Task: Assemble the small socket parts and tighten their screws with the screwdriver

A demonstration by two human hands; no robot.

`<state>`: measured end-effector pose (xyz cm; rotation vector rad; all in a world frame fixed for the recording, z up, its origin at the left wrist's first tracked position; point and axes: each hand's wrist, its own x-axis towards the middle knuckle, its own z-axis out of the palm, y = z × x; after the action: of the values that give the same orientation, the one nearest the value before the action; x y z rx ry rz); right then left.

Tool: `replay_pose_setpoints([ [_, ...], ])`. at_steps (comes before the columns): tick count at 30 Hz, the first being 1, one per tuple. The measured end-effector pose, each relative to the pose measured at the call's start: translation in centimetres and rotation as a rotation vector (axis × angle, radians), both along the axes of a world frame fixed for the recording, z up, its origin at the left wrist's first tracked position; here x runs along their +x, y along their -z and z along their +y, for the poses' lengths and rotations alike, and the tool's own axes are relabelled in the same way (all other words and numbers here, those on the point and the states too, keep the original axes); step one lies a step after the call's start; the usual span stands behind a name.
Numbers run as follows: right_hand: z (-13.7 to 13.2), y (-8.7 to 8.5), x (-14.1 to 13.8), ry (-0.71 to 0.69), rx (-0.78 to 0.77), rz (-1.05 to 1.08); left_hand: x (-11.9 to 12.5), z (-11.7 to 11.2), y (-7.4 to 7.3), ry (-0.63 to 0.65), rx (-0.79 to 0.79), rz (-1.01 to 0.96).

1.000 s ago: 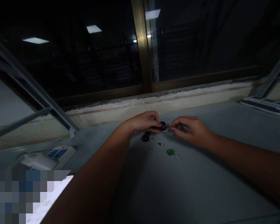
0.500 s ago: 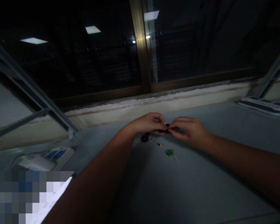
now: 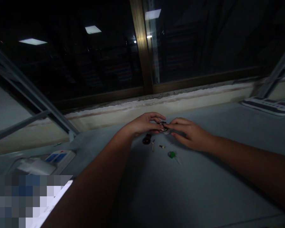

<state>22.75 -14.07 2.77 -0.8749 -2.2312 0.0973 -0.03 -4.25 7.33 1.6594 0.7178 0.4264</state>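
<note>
Over the desk, my left hand [image 3: 148, 123] has its thumb and fingers closed on a small round part [image 3: 165, 129], dark on top with a pale lower rim. My right hand [image 3: 187, 131] touches that part with its index fingertip, while the thumb stays apart below it. Just under my left hand lies a dark, shiny rounded piece [image 3: 146, 139]. Beside it are a thin cream-and-dark piece [image 3: 153, 145], another small dark-and-cream piece [image 3: 162, 147] and a tiny speck-like part [image 3: 171, 144]. Nearer me rests a green-ended piece [image 3: 172, 155] with a clear, narrow shaft.
Power strips sit on the grey desk [image 3: 192, 186] at the left [image 3: 64, 157] and far right [image 3: 267, 106]. A white adapter-like block [image 3: 39, 166] lies by the left strip. Metal frame bars flank the desk; a dark window with a brass-coloured frame [image 3: 142, 47] stands behind.
The round part has turned, so its pale rim now shows. My right thumb has come away from the part, and both hands have shifted slightly left.
</note>
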Motion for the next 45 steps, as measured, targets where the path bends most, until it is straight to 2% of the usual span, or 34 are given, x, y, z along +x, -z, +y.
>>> replay_pose_setpoints([
  [7, 0.2, 0.0, 0.3, 0.008, -0.002, -0.083, -0.8, 1.0, -0.2, -0.233, -0.079, -0.031],
  [10, 0.1, -0.1, 0.3, -0.104, -0.025, -0.115, -1.1, 1.2, -0.1, -0.321, -0.047, -0.044],
  [14, -0.8, -0.6, -0.3, -0.34, -0.153, -0.192, -1.5, 1.6, 0.1, -0.427, -0.023, -0.063],
  [18, -1.4, -0.8, -1.0, -0.409, -0.258, -0.198, -1.8, 2.0, 0.4, -0.474, -0.003, -0.061],
  [21, -1.4, -0.6, -1.0, -0.341, -0.326, -0.158, -1.6, 1.9, 0.4, -0.453, 0.044, -0.068],
  [24, -0.9, -0.2, -0.7, -0.209, -0.356, -0.056, -1.0, 1.3, 0.2, -0.344, 0.104, -0.082],
  [28, -0.4, -0.1, 0.0, -0.104, -0.289, -0.017, -0.2, 0.5, 0.0, -0.217, 0.142, -0.068],
  [31, -0.6, -0.3, 0.1, -0.175, -0.199, -0.087, 0.1, 0.4, 0.1, -0.199, 0.158, -0.041],
  [35, -1.4, -0.6, -0.6, -0.27, -0.178, -0.203, -0.1, 0.6, 0.3, -0.225, 0.156, -0.035],
  [41, -1.9, -0.5, -2.1, -0.273, -0.178, -0.288, 0.0, 0.8, 0.7, -0.246, 0.138, -0.023],
  [45, -1.7, -0.5, -2.1, -0.267, -0.235, -0.25, 0.1, 1.0, 1.0, -0.217, 0.145, -0.01],
])
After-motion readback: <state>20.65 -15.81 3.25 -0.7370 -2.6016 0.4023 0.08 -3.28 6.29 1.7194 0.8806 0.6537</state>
